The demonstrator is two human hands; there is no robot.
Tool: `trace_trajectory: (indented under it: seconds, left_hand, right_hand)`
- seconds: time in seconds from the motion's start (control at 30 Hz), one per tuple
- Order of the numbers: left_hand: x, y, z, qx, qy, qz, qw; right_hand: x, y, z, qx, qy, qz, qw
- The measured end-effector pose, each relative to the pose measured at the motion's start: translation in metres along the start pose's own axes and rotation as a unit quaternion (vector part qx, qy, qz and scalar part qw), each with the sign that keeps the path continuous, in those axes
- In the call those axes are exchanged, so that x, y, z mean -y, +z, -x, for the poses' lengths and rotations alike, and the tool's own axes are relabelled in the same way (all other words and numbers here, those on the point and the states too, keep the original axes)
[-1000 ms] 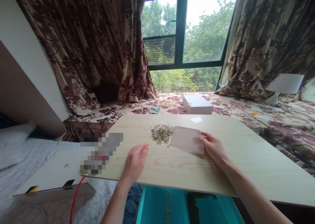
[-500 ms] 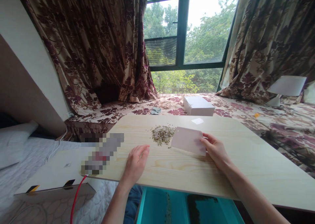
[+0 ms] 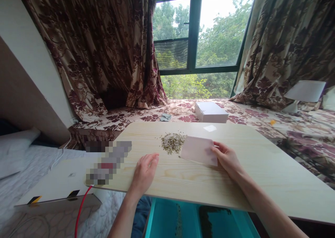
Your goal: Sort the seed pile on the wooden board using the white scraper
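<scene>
My right hand [image 3: 228, 158] grips a thin, translucent white plastic scraper [image 3: 197, 150] by its right end, thumb and fingers pinching it. The scraper is tilted, and its left edge is close beside a loose pile of small green-brown and white grains [image 3: 172, 143] on the light wooden tabletop [image 3: 167, 177]. I cannot tell whether that edge touches the grains. On the near left of the pile, my left hand [image 3: 146, 166] rests on the tabletop, holding nothing, its fingers stretched out.
Below the table's near edge sits a turquoise divided bin [image 3: 167, 217] with grains and dark matter in its compartments. A blurred-out object [image 3: 108, 163] lies at the left edge, with a red cable [image 3: 80, 210]. A white box [image 3: 211, 112] stands beyond the table.
My right hand has shifted the scraper slightly left and down, changing its tilt a little. My left hand and the pile look nearly unchanged.
</scene>
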State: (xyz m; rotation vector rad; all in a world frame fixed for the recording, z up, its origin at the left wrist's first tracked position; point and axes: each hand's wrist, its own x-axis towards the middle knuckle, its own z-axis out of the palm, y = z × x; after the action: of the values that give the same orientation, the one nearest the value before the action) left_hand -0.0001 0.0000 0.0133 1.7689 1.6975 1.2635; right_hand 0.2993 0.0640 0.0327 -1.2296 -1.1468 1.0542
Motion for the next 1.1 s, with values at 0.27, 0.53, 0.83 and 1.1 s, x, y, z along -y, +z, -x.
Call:
trace_trajectory:
  seconds: [0.27, 0.53, 0.83, 1.1]
  left_hand:
    - [0.000, 0.000, 0.000, -0.004, 0.003, 0.005, 1.000]
    - [0.001, 0.000, 0.000, -0.003, 0.007, -0.002, 1.000]
    - [0.002, -0.001, 0.000, -0.002, 0.002, 0.001, 1.000]
    - [0.003, -0.001, -0.001, 0.001, 0.004, 0.005, 1.000]
  right_hand:
    - [0.000, 0.000, 0.000, 0.005, -0.017, 0.011, 1.000]
    - [0.004, 0.006, -0.002, 0.034, -0.040, 0.011, 0.999]
    - [0.021, 0.014, -0.016, 0.122, -0.072, 0.030, 0.989]
    - [0.024, 0.014, -0.019, 0.130, -0.065, 0.035, 0.989]
